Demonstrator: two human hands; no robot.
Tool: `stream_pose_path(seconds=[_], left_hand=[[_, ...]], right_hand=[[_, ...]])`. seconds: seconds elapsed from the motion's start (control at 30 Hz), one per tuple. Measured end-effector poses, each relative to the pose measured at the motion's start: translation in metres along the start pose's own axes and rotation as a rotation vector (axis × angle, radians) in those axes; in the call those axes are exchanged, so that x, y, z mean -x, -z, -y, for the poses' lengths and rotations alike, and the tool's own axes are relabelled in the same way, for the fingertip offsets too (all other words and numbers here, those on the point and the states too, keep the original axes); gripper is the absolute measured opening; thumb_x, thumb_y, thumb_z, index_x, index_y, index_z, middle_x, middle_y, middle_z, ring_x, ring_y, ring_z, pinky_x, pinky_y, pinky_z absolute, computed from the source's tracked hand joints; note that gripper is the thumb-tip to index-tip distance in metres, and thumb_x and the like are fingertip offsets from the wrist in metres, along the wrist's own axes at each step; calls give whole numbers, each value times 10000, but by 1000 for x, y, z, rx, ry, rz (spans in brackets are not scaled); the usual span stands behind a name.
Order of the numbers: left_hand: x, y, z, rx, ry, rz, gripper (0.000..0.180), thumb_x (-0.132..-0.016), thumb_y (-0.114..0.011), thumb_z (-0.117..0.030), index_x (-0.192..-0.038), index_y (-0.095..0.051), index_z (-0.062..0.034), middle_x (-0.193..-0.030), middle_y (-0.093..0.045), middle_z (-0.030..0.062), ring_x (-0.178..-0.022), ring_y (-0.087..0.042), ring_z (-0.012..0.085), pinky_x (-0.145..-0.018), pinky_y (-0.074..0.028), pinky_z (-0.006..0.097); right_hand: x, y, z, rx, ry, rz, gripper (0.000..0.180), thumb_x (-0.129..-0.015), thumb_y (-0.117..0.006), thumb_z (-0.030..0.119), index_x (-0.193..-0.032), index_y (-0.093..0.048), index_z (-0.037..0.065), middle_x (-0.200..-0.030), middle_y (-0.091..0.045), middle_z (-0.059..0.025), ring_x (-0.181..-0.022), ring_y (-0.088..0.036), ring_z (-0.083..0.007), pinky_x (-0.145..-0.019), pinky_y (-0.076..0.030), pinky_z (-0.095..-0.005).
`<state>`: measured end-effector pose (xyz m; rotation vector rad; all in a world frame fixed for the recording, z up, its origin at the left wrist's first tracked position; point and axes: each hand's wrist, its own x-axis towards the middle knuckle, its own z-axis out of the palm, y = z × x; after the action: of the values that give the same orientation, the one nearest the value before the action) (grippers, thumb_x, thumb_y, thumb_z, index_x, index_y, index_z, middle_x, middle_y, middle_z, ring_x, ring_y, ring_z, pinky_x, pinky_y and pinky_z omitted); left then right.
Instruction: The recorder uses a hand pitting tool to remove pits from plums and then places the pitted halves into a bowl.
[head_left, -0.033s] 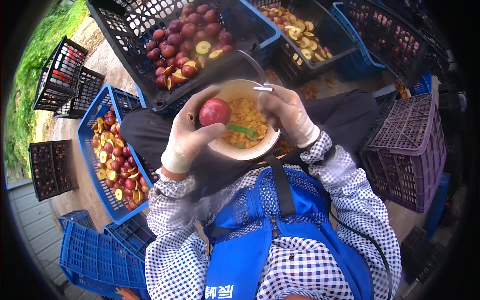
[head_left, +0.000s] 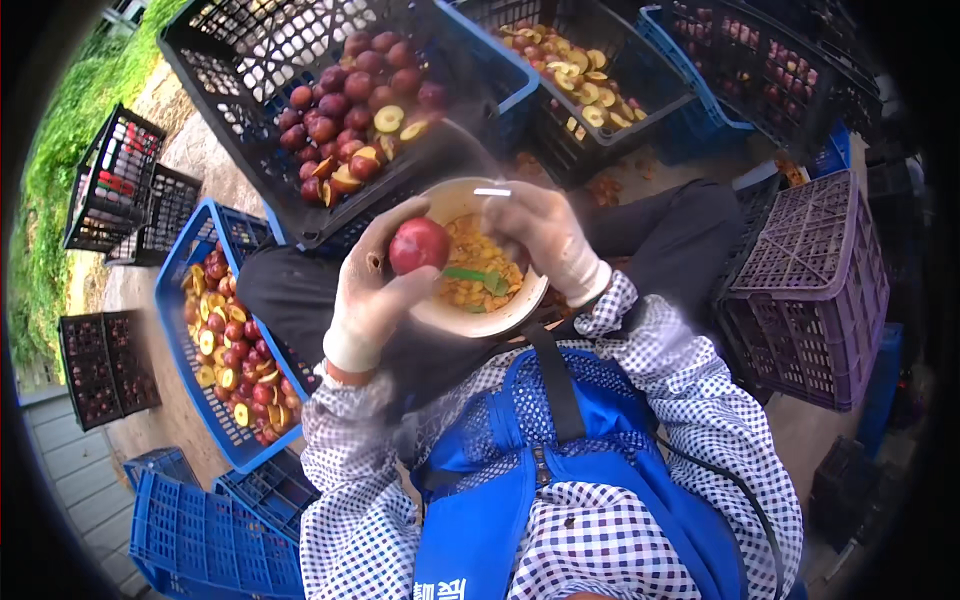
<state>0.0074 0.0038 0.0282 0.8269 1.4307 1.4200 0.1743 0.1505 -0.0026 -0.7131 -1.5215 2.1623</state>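
While the half-curled left hand (head_left: 364, 290) holds a plum (head_left: 420, 246), the right hand (head_left: 548, 240) is fisted; apparently around a blade (head_left: 492, 192)

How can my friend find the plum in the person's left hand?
Look for the pale bowl between the person's legs. By its left rim is the gloved left hand, holding a red plum. It's held up alone, while other plums lie heaped in crates.
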Motion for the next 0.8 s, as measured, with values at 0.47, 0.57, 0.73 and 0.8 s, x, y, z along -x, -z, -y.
stream_pose_path(seconds=[0.47, 0.57, 0.73, 0.8], left_hand=[[-14, -62, 63, -393, -415, -344, 615, -1052, -378, -500, -1364, -508, 14, -1278, -592, 178, -1181, -583, 289, -997, -466, 397], [-13, -86, 55, -220, -686, -553, 456, -1026, -510, -404, -1161, -633, 14, -980, -690, 102, -938, -641, 231, -825, -536, 366], [-25, -70, 73, 359, -187, -452, 354, -1029, -507, -300, -1219, -636, -30, -1060, -686, 148, -1001, -635, 245, -904, -510, 373], [-25, -52, 78, 528, -72, -393, 485, -1023, -479, -420, -1305, -569, -36, -1166, -643, 146, -1071, -624, 263, -933, -510, 380]], right_hand=[[-16, -41, -15, 472, 119, -287, 519, -893, -623, 556, -853, -615, 38, -813, -659, -178, -836, -652, -368, -743, -482, -436], [-12, -50, -10, 408, 135, -281, 516, -873, -648, 557, -906, -664, 42, -843, -683, -184, -852, -665, -370, -753, -494, -443], [-16, -54, -34, 465, 474, -523, 371, -864, -679, 400, -826, -613, 37, -736, -612, -200, -735, -642, -374, -652, -481, -442], [-10, -57, -28, 446, 461, -419, 366, -854, -681, 395, -846, -620, 35, -780, -624, -187, -772, -642, -376, -676, -485, -448]])
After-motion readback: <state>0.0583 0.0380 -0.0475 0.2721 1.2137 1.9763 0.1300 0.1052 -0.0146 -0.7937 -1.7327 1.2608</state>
